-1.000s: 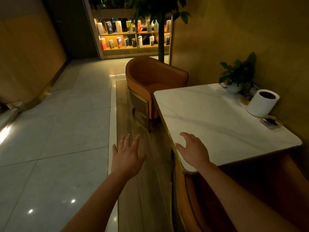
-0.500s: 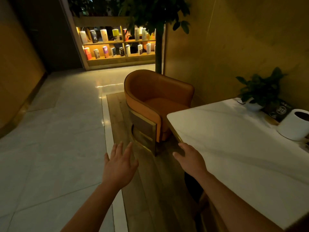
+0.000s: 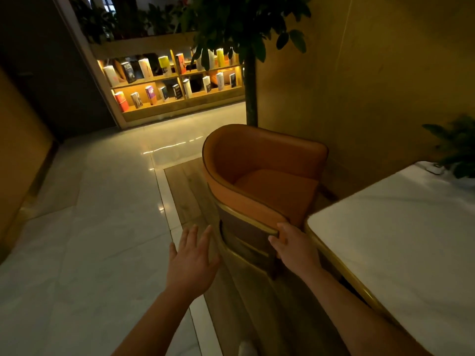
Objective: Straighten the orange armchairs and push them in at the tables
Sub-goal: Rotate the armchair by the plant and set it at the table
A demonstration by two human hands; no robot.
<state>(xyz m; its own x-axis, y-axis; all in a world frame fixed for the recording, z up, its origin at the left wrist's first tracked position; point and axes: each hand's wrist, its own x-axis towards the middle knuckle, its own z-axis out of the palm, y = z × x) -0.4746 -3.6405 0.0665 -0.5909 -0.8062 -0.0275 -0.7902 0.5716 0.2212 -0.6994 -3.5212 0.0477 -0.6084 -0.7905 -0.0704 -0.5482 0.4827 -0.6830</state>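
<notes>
The orange armchair has now been reached — its near arm-end is gripped by the right hand, the table just to its right; the left hand is held spread, empty, alongside — straightening can likely be begun.

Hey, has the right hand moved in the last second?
Yes. The right hand left the near corner of the white table and went forward past its far corner to hold the orange armchair.

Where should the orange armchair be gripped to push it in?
Probably best to grip the orange armchair by its curved top rim, coming from the aisle side, since its open front faces the table. The right hand holds the near arm's end; the left hand is free.
</notes>
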